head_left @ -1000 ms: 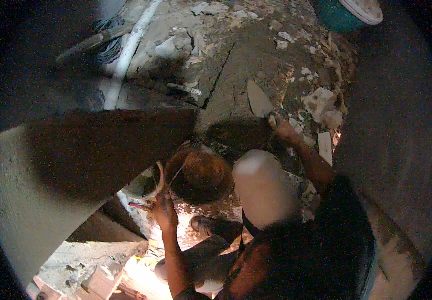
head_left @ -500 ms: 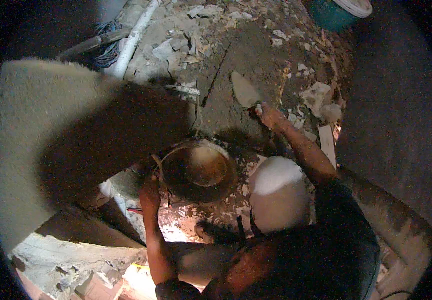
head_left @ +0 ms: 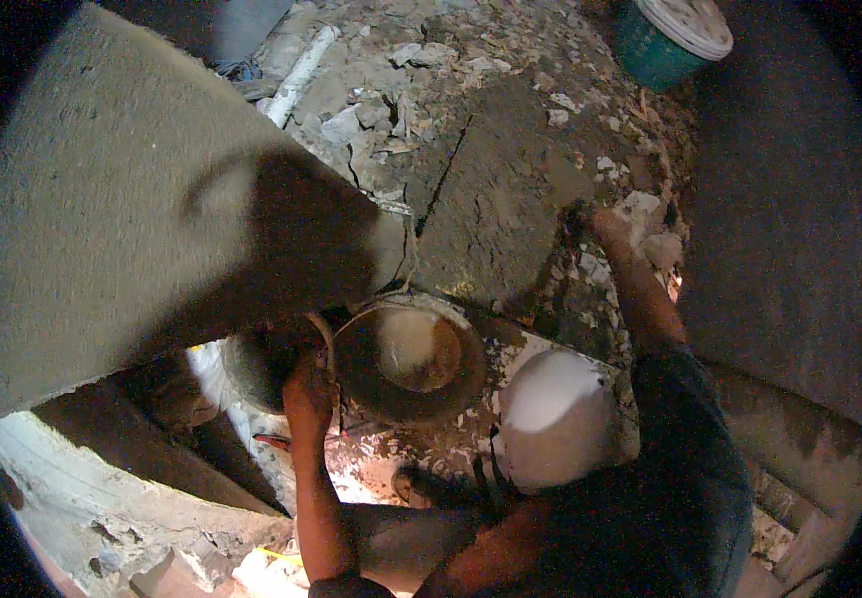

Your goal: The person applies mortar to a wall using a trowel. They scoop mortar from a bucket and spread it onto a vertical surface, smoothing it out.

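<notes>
My right hand [head_left: 611, 235] is closed round the handle of a trowel [head_left: 568, 181]. Its greyish blade lies low against rough, mud-coloured mortar [head_left: 496, 189] and is hard to tell from it. Nearer to me, my left hand [head_left: 308, 391] is at the rim of a grey bucket [head_left: 249, 367]. The fingers appear hooked over that rim, partly lost in shadow. Just right of this hand stands a round bucket [head_left: 346, 374] with a dark inner wall and a lit, pale brown bottom.
A rough grey plastered surface [head_left: 102, 199] fills the left side, bearing a dark shadow. Broken stones [head_left: 341, 125] and a white pipe [head_left: 301, 75] lie at the back. A lidded green bucket [head_left: 655, 52] stands far right. Near me is a pale rounded shape [head_left: 556, 419], apparently my knee.
My right hand has moved right and slightly nearer with the trowel, whose blade now lies darker against the mortar. The view has shifted; the left hand stays by the grey bucket's rim.
</notes>
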